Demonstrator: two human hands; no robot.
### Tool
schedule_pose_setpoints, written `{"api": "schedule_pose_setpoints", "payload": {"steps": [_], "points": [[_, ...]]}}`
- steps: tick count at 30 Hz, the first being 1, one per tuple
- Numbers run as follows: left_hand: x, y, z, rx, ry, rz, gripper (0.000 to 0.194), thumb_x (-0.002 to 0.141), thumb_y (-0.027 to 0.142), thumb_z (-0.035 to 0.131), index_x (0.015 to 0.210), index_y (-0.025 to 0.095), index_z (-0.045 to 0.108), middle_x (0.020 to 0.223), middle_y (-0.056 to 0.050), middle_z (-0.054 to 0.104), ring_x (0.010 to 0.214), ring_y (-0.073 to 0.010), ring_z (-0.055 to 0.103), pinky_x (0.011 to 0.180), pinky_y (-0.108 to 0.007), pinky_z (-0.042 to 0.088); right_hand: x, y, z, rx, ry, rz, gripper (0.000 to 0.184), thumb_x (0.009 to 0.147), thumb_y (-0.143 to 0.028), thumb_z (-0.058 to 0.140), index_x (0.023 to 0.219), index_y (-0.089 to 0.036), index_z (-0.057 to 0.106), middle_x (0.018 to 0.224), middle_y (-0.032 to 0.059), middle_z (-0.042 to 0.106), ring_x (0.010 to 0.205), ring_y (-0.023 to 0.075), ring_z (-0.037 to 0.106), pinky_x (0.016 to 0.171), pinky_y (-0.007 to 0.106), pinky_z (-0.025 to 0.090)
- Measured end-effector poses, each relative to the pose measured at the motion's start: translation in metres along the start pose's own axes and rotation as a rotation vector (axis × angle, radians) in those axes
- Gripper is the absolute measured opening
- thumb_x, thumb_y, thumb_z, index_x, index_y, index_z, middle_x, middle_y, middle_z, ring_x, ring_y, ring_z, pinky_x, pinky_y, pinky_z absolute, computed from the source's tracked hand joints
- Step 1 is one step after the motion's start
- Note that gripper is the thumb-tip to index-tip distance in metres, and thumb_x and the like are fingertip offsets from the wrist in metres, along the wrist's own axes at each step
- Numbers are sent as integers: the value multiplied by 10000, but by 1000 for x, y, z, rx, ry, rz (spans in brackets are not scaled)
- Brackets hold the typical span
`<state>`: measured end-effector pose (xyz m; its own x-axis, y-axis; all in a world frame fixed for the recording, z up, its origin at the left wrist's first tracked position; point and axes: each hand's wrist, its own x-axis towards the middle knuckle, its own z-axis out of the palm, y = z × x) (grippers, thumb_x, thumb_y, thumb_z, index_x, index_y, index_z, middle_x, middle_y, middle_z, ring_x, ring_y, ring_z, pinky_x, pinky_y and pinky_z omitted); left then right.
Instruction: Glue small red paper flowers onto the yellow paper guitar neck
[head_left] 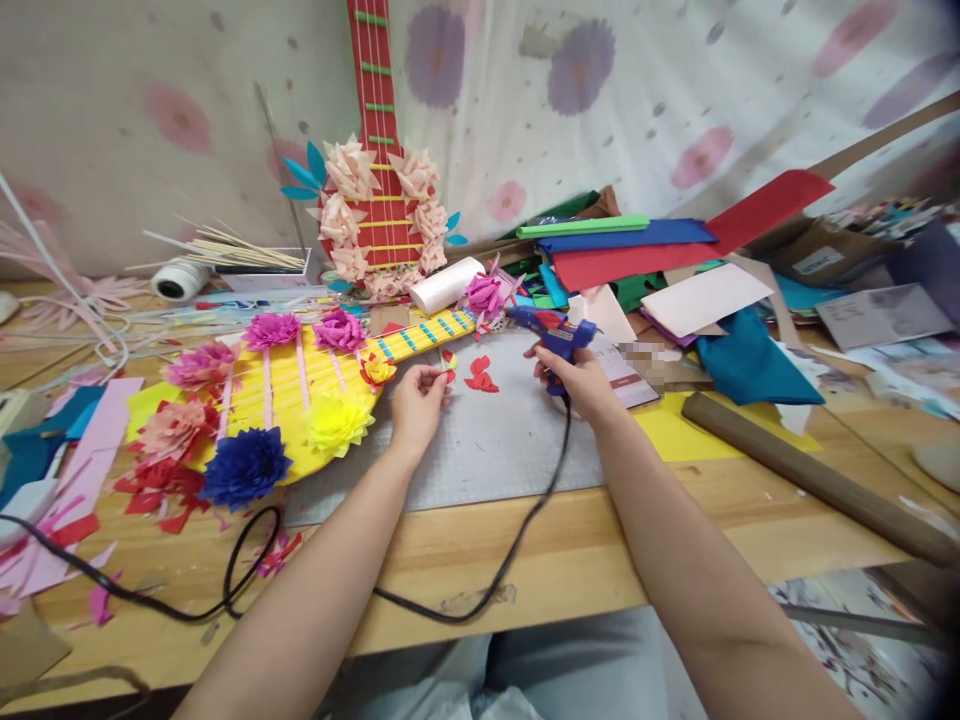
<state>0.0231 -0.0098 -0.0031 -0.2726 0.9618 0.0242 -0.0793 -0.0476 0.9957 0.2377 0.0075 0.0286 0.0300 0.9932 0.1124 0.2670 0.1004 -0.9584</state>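
Note:
My right hand (574,378) is wrapped round the handle of a blue hot glue gun (553,328), its nozzle pointing left and its black cord (534,515) hanging down from the grip. In a pinch, my left hand (418,402) holds a small red and yellow paper flower (449,364). Several red paper petals (482,375) lie on the grey cutting mat (480,450) between the hands. Left of my left hand lies a yellow paper guitar (281,385) edged with paper flowers, among them a dark blue one (247,466) and a bright yellow one (339,415).
A red paper guitar (381,215) with pale pink flowers stands upright at the back. Folded coloured paper (637,250) is piled at the back right. A brown tube (817,480) lies at the right. Pink scraps and strips (90,450) lie at the left on the wooden table (570,560).

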Motion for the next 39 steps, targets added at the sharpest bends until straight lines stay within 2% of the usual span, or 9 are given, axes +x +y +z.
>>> {"api": "schedule_pose_setpoints", "payload": {"steps": [2,4,8,16,24,29,39], "points": [[1,0,-1,-7,24,-23,119,673,207,641,742,154,561,657,-3,613,575,-126,621,493,-222,487,-5,-8,-2,-54,-169,18,415,706,-561,587,782,-154,619,552,-7,522,471,91,438,470,243,352],[2,0,-1,-7,33,-49,115,668,196,640,741,150,565,659,-8,615,577,-130,622,501,-232,491,-8,-12,-1,-172,-239,56,427,697,-583,591,708,-157,617,485,-26,462,438,82,401,448,239,320],[2,-1,-1,36,25,-49,112,656,208,647,719,156,569,622,-3,607,575,-141,623,493,-233,483,-9,-15,7,-317,-241,127,445,673,-613,591,637,-169,592,469,-24,458,434,88,415,452,243,327],[1,-3,0,106,20,-30,134,660,258,637,706,166,552,597,14,580,559,-141,617,478,-236,484,-10,-13,16,-366,-241,158,435,656,-614,598,602,-183,575,483,-18,487,441,93,417,458,243,337],[1,-3,0,125,14,-50,145,664,273,636,702,160,555,566,2,591,540,-142,620,502,-237,491,-9,-14,16,-412,-241,103,415,665,-599,594,648,-185,609,559,1,560,504,112,463,521,249,374],[1,-3,0,155,13,-49,156,655,284,640,704,160,559,560,1,596,541,-144,619,511,-245,497,-8,-13,16,-452,-257,148,434,667,-620,579,667,-188,622,532,-1,546,488,117,460,501,249,364],[0,1,2,115,19,-67,120,642,227,670,669,158,575,539,2,591,521,-144,608,503,-245,482,-8,-10,17,-423,-252,100,414,681,-601,586,723,-194,647,558,11,568,511,128,479,518,252,378]]}}
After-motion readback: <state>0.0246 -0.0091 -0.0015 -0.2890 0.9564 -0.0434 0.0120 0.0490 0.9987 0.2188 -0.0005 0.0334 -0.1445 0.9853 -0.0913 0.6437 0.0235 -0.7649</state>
